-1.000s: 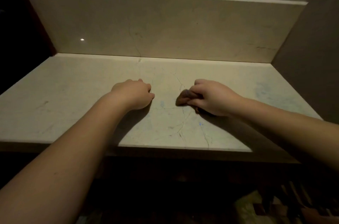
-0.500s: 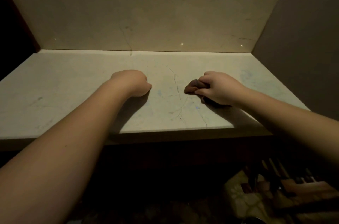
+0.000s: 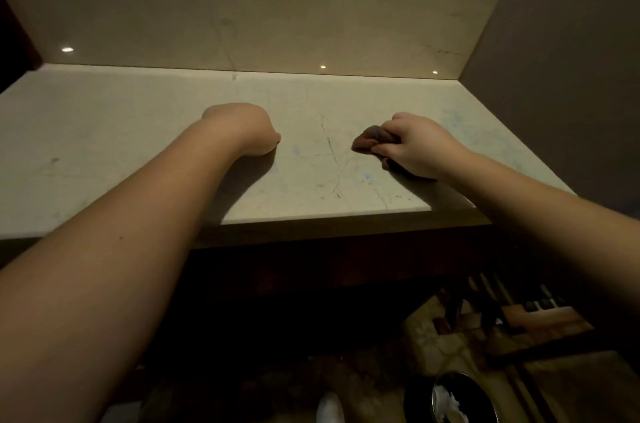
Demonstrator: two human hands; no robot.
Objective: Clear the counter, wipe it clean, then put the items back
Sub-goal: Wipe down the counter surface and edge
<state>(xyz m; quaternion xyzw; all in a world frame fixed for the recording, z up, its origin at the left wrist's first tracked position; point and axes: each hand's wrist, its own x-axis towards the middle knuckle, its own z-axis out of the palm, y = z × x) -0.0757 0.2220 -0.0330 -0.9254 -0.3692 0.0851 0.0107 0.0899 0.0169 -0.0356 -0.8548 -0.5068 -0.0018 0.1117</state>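
Since nothing stands on the marble bench [image 3: 104,131], clearing looks done and wiping seems underway: the right hand [image 3: 420,149] grips a bunched brown cloth [image 3: 369,142] against the bench, the left hand [image 3: 247,130] rests clenched, holding nothing visible; returning items remains.

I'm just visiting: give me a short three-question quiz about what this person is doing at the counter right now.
1. True or false: the right hand grips a brown cloth on the counter.
2. The left hand is: A) holding a sponge, B) resting on the counter holding nothing, C) raised in the air.
3. Fill in: the knife block stands on the ____, below the counter's right end.

Key: 1 true; 2 B; 3 floor.
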